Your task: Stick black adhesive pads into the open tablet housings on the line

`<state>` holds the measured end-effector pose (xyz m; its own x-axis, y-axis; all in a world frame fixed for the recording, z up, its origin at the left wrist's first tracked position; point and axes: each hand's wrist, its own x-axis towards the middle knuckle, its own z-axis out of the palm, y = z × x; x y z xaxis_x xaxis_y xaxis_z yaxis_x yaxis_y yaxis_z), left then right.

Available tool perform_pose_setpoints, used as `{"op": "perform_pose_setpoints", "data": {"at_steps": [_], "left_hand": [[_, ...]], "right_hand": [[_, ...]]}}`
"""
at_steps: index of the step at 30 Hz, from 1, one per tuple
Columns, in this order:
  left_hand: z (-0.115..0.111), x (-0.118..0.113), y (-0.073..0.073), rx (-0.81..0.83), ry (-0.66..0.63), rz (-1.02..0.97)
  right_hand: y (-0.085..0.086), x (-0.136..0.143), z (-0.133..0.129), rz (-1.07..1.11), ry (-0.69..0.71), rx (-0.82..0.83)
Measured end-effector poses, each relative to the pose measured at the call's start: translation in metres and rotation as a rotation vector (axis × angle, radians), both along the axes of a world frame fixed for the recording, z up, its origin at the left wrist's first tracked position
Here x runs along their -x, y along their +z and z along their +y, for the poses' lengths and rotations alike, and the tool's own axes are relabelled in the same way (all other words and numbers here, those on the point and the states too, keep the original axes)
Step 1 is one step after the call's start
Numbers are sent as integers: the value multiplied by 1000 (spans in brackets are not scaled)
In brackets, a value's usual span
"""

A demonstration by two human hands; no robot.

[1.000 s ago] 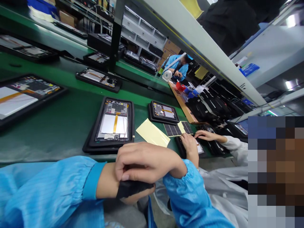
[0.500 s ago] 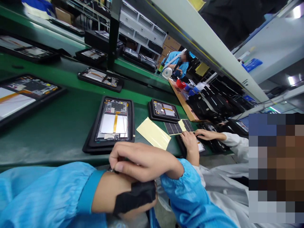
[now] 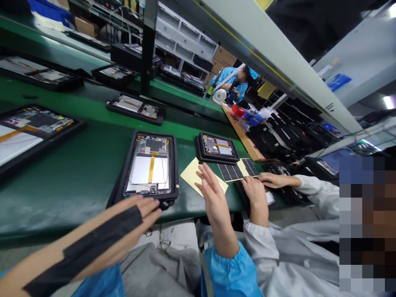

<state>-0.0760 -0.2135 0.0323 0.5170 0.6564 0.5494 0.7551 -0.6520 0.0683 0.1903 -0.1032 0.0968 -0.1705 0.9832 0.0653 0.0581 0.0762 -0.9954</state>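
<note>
Tablet tray (image 3: 148, 167) is lying on the green belt (image 3: 77, 173) just beyond our fingertips, back cover off, silver battery and orange flex cable showing. We are holding both hands flat and spread, gripping nothing. Our left hand (image 3: 123, 225), with a black strap (image 3: 89, 247) running along its back and wrist, is reaching toward the tray's near edge; we cannot tell whether the fingertips are touching it. Our right hand (image 3: 213, 202) is hovering on edge over the near corner of the yellow sheet (image 3: 193, 175), just right of the tray.

Risks, as we are judging them: with the board exposed, a finger or the strap could be snagging the flex cable or the thin wires if the left hand goes over the rim. The right hand could be brushing the yellow sheet and sliding it off the belt's near edge.

To the right, a co-worker's hands (image 3: 262, 183) in white sleeves are working at the black strips (image 3: 236, 171), so elbows are crowding there. A second tray (image 3: 217, 147) is sitting farther right, more open tablets (image 3: 136, 108) are lying far and left along the belt.
</note>
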Motion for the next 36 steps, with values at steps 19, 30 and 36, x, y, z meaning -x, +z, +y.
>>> {"op": "perform_pose_setpoints", "data": {"at_steps": [19,30,36], "left_hand": [[80,21,16,129,-245,-102],[103,40,25,60,-312,-11],[105,44,12,71,-326,-134]], "right_hand": [[-86,55,-80,-420,-202,-433],[-15,56,-17,-819,14,-519],[-1,55,-13,-749,237,-370]]}}
